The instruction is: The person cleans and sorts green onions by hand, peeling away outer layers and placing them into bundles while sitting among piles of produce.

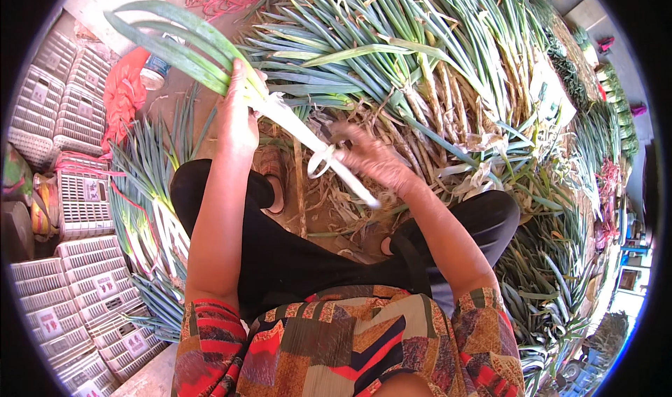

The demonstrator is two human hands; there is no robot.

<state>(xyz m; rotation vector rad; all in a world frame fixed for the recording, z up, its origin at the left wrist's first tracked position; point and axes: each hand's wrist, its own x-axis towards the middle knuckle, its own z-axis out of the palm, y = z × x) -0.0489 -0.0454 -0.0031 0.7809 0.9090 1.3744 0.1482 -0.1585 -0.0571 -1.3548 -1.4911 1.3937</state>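
My left hand (239, 113) is closed round a large green onion (297, 127) where its white shank meets the green leaves. The onion slants across in front of me, leaves to the upper left and root end to the lower right. A loose loop of pale skin (322, 162) curls off its lower shank. My right hand (376, 160) is beside that lower part, smeared by motion, so its grip is unclear. Beyond my hands lies a big heap of unpeeled green onions (413, 54), with dry, brownish outer leaves round their stems.
Cleaned green onions (157, 208) lie at my left, next to stacked white plastic crates (91, 278). A red plastic bag (124, 92) sits behind them. Leafy trimmings (553, 278) pile up at my right. Peeled skins (336, 208) litter the floor between my feet.
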